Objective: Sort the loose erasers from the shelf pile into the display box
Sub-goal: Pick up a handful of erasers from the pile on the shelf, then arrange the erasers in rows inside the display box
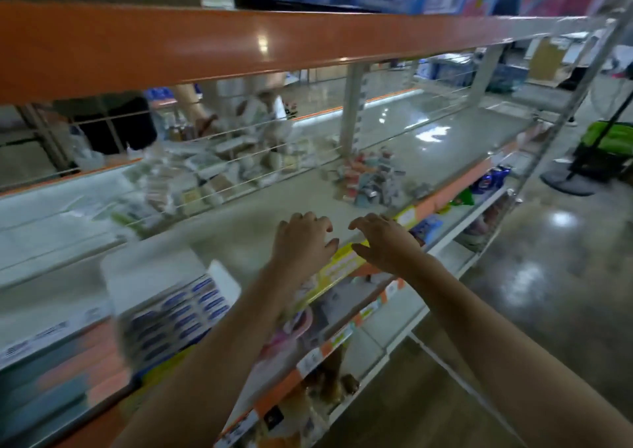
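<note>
Your left hand (303, 242) and right hand (385, 243) are hovering side by side, palms down, over the front edge of the grey shelf (267, 214), near each other but not touching. Both are showing loosely curved, spread fingers and are holding nothing. The pile of loose erasers (368, 182) is lying farther back on the same shelf, beyond and to the right of your hands and well apart from them. The display box (171, 303), white with its lid raised and rows of blue-labelled erasers inside, is sitting at the shelf's front edge to the left of your left forearm; motion blur is softening its outline. An orange shelf rail (239, 43) is crossing above.
</note>
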Motion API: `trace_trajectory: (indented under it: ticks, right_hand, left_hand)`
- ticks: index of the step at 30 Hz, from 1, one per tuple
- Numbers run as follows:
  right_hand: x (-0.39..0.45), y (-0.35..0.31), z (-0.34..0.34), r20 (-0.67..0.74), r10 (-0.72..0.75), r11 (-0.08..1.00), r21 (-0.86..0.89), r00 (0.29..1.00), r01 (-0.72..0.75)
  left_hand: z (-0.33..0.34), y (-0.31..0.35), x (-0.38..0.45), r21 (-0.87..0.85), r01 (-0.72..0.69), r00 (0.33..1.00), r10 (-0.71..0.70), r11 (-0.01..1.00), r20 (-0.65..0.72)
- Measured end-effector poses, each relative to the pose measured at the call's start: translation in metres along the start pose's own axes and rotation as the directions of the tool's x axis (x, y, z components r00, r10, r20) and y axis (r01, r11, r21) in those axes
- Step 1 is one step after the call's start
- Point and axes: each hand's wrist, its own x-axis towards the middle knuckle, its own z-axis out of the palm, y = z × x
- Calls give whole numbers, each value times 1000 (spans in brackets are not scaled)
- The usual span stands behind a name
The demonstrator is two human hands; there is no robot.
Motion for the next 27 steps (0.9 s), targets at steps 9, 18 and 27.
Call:
trace_trajectory:
  ticks: [9,18,27]
  right_hand:
    - [34,153,3,53,150,987,50,987,-152]
    - [110,259,21,18,231,968,100,973,-232]
    - [204,312,30,72,136,971,191,988,-147]
  left_hand:
    - [56,85,126,8,-13,999,12,1000,51]
    - [102,103,251,18,-74,996,73,997,46]
    - [135,91,354,-29,37,999,-37,999,13]
